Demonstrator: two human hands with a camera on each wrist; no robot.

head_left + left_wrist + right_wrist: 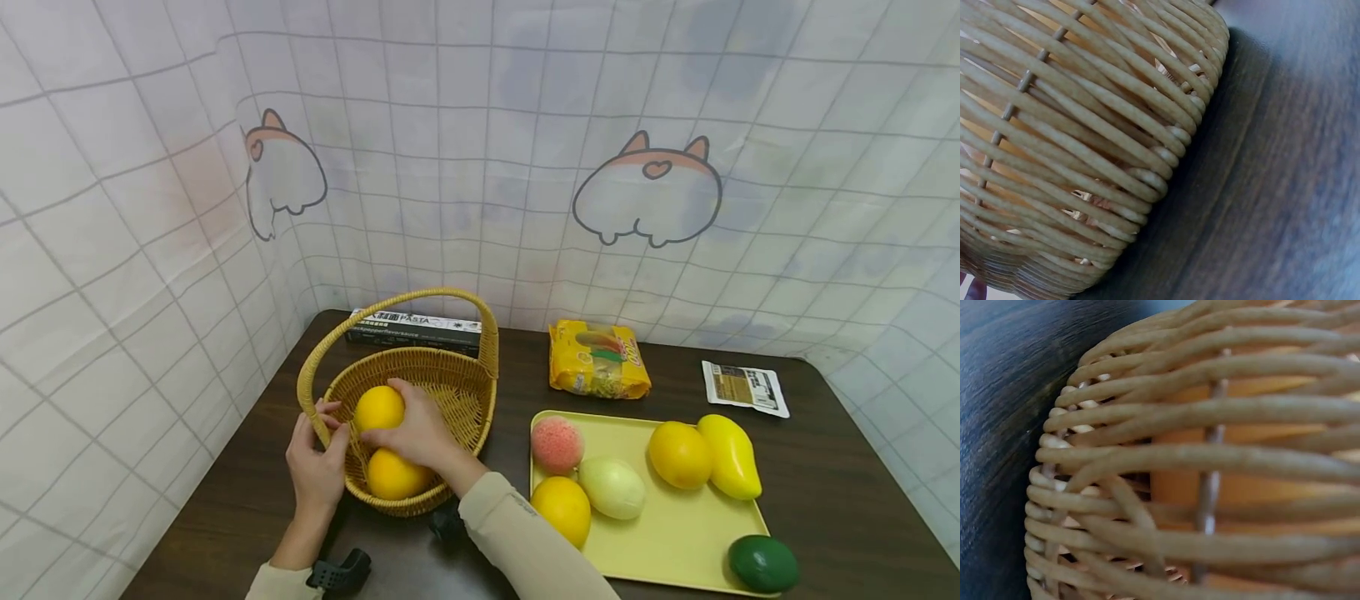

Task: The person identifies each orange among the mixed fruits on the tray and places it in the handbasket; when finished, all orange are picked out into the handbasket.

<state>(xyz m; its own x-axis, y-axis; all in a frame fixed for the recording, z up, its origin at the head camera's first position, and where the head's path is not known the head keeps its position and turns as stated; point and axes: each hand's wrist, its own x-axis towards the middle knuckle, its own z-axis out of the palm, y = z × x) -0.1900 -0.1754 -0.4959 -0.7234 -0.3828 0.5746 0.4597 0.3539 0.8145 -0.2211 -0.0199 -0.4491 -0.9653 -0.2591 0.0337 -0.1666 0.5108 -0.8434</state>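
Note:
A woven wicker basket with a tall arched handle stands on the table's left side. My left hand pinches the left base of that handle, fingers inside it and thumb near the rim. Inside the basket, my right hand grips an orange, thumb and fingers on its side. A second orange lies nearer the front of the basket, partly under the right hand. Both wrist views show mostly the woven basket wall, with orange colour through the gaps; the hands' grip is hidden there.
Right of the basket, a yellow tray bears a peach, a pale green fruit, two oranges, a yellow mango and an avocado. Behind are a pasta box, a yellow packet and a pouch.

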